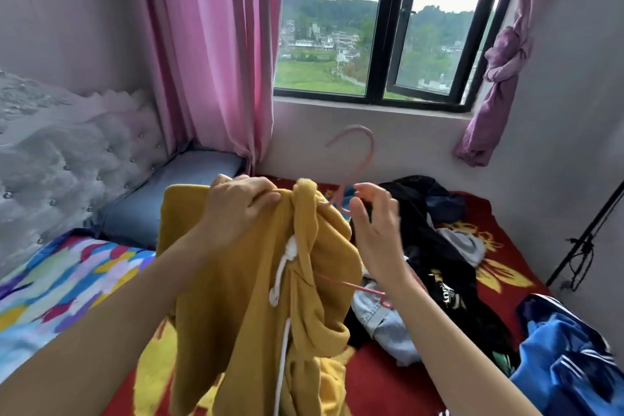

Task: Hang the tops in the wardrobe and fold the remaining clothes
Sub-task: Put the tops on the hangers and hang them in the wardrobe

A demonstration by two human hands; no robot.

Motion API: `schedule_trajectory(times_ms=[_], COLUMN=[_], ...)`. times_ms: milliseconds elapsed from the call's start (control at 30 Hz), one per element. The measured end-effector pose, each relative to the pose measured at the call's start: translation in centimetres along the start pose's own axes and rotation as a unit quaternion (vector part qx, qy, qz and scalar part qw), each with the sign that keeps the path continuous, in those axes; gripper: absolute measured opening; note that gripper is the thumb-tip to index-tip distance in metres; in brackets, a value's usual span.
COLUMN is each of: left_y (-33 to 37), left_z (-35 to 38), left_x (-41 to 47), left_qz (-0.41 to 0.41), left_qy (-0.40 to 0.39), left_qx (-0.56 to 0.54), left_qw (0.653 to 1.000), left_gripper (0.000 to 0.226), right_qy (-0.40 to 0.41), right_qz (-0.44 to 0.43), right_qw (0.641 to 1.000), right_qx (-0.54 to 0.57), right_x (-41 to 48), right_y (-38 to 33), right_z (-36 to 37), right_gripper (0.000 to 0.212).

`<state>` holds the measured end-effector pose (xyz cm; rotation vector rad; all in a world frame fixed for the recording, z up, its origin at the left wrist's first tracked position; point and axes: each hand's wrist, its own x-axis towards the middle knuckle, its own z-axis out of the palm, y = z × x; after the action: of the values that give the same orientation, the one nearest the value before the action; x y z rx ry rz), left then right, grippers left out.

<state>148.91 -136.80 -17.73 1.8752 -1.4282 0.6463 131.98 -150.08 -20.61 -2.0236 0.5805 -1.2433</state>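
Early stage: yellow hoodie point(243, 297) half onto pink hanger point(366, 152), not hung yet. Left hand point(236, 209) gripping hoodie, right hand point(374, 233) released beside hanger. Clothes pile point(439, 246) on bed point(388, 382) left unfolded.

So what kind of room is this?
Probably a bedroom: a tufted headboard, a pillow and a blanket with clothes piled on it, beside a curtained window.

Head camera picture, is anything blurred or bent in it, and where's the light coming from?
Head view: daylight enters through the window, its sky washed out white; the hook of the pink hanger and the right hand are motion-smeared; the left hand gripping the yellow hoodie is sharper; the wide lens tilts the window frame.
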Motion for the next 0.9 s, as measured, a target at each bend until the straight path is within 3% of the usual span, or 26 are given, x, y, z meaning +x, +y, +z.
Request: schedule_trajectory(times_ms=[67, 133, 200, 233, 367, 433, 500, 567, 633, 700, 767, 833, 900], left_y=[-1.2, -2.4, -2.9, -2.7, -1.3, -0.9, -0.8, -0.8, -1.0, -1.2, -1.6, -2.2, -3.8], left_z=[-1.1, -2.4, -3.5, -3.9, -4.3, -4.4, -4.7, -5.3, -5.7, -6.1, -6.2, -6.7, -7.8], left_x=[0.2, 0.6, 1.2, 1.7, 3.3, 3.8, 3.9, 3.6, 3.0, 2.4, 2.1, 1.6, 0.6], left_qz=[-0.064, -0.118, -0.149, -0.157, -0.169, -0.175, -0.179, -0.187, -0.196, -0.214, -0.23, -0.246, -0.259], left_qy=[0.022, 0.038, 0.037, 0.025, 0.023, 0.033, 0.042, 0.042, 0.048, 0.057, 0.062, 0.066, 0.057], left_qx=[-0.022, -0.077, -0.135, -0.15, -0.175, -0.183, -0.187, -0.2, -0.211, -0.213, -0.219, -0.23, -0.221], left_qw=[0.997, 0.989, 0.979, 0.976, 0.97, 0.967, 0.965, 0.961, 0.956, 0.952, 0.946, 0.939, 0.938], left_gripper=[0.065, 0.056, 0.039, 0.028, 0.012, 0.011, 0.014, 0.011, 0.012, 0.013, 0.018, 0.021, 0.02], right_qy=[0.083, 0.149, 0.105, 0.049, -0.151, -0.226, -0.254, -0.237, -0.316, -0.489, -0.58, -0.588, -0.522], right_qz=[0.033, 0.171, 0.314, 0.333, 0.212, 0.159, 0.145, 0.15, 0.155, 0.142, 0.131, 0.12, 0.07], right_qw=[0.996, 0.97, 0.934, 0.931, 0.928, 0.906, 0.905, 0.924, 0.914, 0.855, 0.804, 0.799, 0.841], right_qx=[0.0, 0.084, 0.134, 0.142, 0.267, 0.321, 0.309, 0.26, 0.203, 0.097, 0.013, -0.042, -0.122], right_x=[0.6, 1.0, 0.5, -0.2, -2.6, -2.9, -2.5, -1.5, -0.7, -0.7, -1.5, -2.4, -2.2], right_y=[2.0, 4.9, 7.6, 8.4, 4.7, 2.4, 1.5, 1.8, 2.2, 1.9, 2.1, 2.9, 4.9], right_z=[-2.5, -5.4, -6.3, -5.9, -0.7, 1.8, 3.5, 3.7, 3.1, 3.0, 3.2, 2.9, 0.7], right_gripper=[0.031, 0.016, 0.031, 0.034, 0.021, 0.035, 0.044, 0.042, 0.037, 0.034, 0.034, 0.068, 0.099])
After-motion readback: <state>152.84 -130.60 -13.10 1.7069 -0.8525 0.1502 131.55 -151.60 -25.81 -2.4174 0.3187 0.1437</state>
